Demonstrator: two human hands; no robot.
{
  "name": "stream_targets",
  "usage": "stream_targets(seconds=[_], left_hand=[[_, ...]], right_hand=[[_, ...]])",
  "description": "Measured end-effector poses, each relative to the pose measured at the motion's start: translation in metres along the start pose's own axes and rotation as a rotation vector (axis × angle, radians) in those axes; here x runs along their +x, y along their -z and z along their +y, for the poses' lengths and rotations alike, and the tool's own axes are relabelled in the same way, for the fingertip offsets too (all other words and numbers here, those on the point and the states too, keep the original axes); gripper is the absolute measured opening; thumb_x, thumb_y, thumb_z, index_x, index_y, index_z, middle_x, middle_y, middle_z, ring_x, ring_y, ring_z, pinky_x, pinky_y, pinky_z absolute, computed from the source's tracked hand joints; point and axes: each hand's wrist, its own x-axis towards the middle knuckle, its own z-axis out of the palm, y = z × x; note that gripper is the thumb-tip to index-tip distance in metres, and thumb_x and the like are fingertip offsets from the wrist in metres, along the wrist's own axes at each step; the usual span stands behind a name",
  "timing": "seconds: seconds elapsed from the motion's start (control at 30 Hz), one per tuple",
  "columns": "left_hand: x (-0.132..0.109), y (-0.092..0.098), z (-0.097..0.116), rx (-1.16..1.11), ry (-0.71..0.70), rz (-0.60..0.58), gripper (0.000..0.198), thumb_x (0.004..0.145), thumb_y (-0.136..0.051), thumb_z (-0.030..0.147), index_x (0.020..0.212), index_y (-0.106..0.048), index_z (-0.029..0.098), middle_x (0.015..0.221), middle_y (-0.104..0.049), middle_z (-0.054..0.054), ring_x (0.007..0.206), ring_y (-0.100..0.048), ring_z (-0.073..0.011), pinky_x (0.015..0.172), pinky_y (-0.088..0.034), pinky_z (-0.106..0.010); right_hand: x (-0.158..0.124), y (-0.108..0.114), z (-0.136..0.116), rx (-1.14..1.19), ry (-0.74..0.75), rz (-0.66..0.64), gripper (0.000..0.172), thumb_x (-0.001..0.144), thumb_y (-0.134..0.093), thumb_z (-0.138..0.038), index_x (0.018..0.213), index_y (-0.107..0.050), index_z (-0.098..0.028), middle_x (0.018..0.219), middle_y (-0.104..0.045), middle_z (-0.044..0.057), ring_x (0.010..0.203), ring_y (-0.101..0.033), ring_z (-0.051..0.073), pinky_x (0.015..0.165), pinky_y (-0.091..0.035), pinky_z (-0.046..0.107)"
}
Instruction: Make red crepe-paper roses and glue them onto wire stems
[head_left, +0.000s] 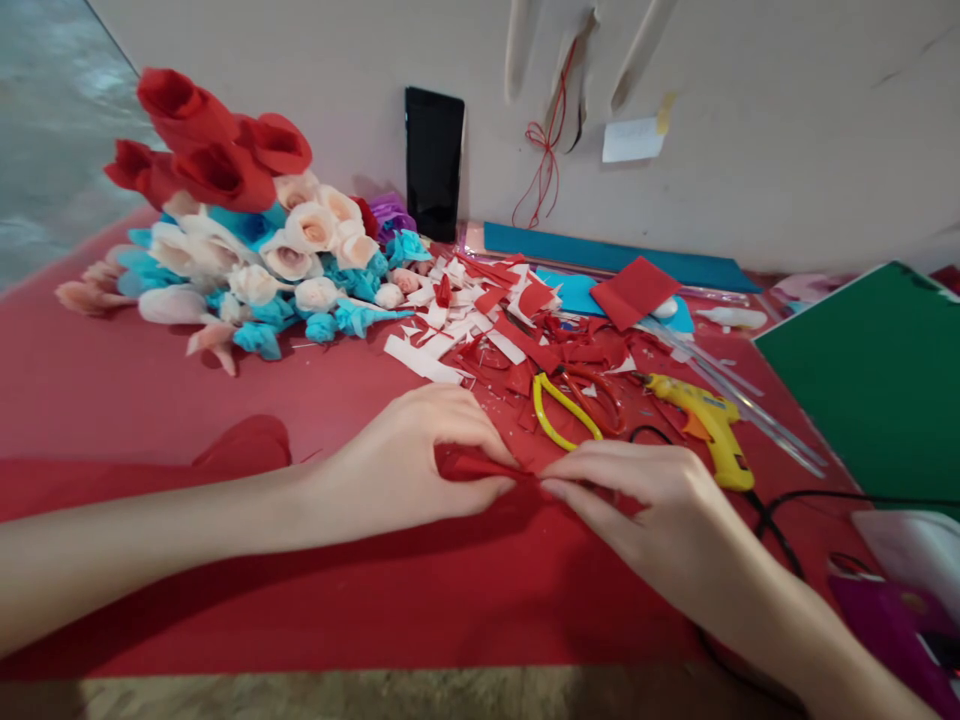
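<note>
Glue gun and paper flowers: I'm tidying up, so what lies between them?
Head view: yellow-handled scissors and red and white paper scraps lie between the glue gun and the flowers.

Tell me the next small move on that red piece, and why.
Probably roll it one more turn. The left hand pinches the red piece at its rolled end, the right hand pinches its loose tail, and it looks less wound than the finished roses nearby.
</note>
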Motion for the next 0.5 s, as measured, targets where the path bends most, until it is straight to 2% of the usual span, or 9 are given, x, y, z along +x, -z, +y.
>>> stream_targets(seconds=[0.13,0.23,0.3,0.4,0.43,0.5], left_hand=[[0.002,0.002,0.002,-0.083,0.146,0.052,0.005,0.072,-0.064,0.015,0.075,-0.067,0.017,0.073,-0.068,0.002,0.069,-0.061,-0.0079,0.069,-0.047,-0.016],[0.002,0.003,0.003,-0.134,0.216,0.113,0.002,0.071,-0.065,0.019,0.071,-0.066,0.017,0.072,-0.069,0.002,0.069,-0.062,-0.0079,0.067,-0.047,-0.013],[0.001,0.004,0.001,-0.17,0.243,0.169,0.002,0.07,-0.066,0.02,0.07,-0.066,0.019,0.072,-0.069,0.004,0.069,-0.062,-0.007,0.066,-0.047,-0.011],[0.0,0.005,-0.005,-0.256,0.26,0.274,0.005,0.069,-0.068,0.02,0.072,-0.067,0.023,0.073,-0.069,0.008,0.071,-0.062,-0.0051,0.068,-0.046,-0.008],[0.0,0.004,-0.006,-0.291,0.258,0.298,0.007,0.069,-0.068,0.019,0.073,-0.067,0.024,0.074,-0.069,0.008,0.072,-0.062,-0.0047,0.069,-0.047,-0.008],[0.0,0.004,-0.009,-0.347,0.249,0.318,0.009,0.07,-0.068,0.018,0.075,-0.068,0.026,0.076,-0.069,0.009,0.074,-0.062,-0.0042,0.07,-0.047,-0.007]], right_hand=[[0.001,0.024,0.006,-0.054,-0.045,0.075,0.012,0.077,-0.058,-0.013,0.072,-0.066,-0.021,0.073,-0.068,-0.005,0.064,-0.062,0.009,0.058,-0.045,0.016],[0.003,0.038,0.005,-0.062,-0.104,0.186,0.009,0.074,-0.062,-0.018,0.069,-0.066,-0.023,0.072,-0.068,-0.006,0.066,-0.062,0.011,0.059,-0.046,0.018],[0.004,0.043,0.0,-0.072,-0.196,0.376,0.007,0.075,-0.062,-0.022,0.07,-0.066,-0.025,0.072,-0.067,-0.005,0.067,-0.061,0.012,0.064,-0.047,0.022],[0.006,0.043,-0.004,-0.091,-0.382,0.745,0.01,0.081,-0.057,-0.023,0.075,-0.066,-0.023,0.069,-0.063,-0.002,0.067,-0.059,0.014,0.07,-0.046,0.028],[0.006,0.042,-0.002,-0.08,-0.402,0.8,0.013,0.082,-0.055,-0.023,0.073,-0.065,-0.023,0.067,-0.061,-0.001,0.064,-0.058,0.014,0.069,-0.046,0.029],[0.006,0.041,0.005,-0.053,-0.36,0.75,0.02,0.086,-0.049,-0.024,0.07,-0.061,-0.023,0.066,-0.058,0.0,0.06,-0.055,0.014,0.062,-0.045,0.03]])
